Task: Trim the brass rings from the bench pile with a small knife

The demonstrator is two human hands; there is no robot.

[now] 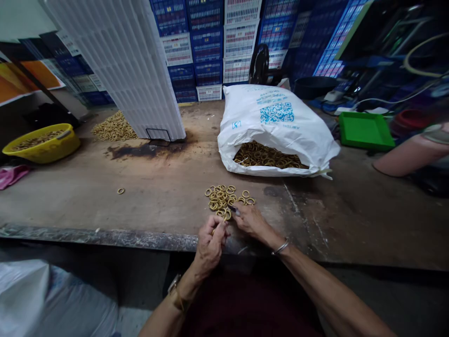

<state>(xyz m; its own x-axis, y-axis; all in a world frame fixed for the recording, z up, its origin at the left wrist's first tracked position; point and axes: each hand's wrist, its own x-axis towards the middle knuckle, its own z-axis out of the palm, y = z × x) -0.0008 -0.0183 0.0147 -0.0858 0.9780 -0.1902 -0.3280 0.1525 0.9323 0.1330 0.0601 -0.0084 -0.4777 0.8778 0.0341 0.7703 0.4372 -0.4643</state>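
Note:
A small heap of brass rings [224, 196] lies near the front edge of the worn workbench [105, 201]. My left hand [209, 244] is closed in a pinch around a brass ring just before the heap. My right hand [250, 220] is closed on a small dark tool, its tip at the heap's near side. Behind the heap a white sack [277, 126] lies on its side, its open mouth full of more brass rings [268, 157].
A single ring [121, 190] lies apart to the left. A yellow basin [42, 142] of rings sits far left, another ring pile [114, 127] beside a white crate stack [129, 65]. A green tray [365, 131] and another person's arm [410, 152] are at right.

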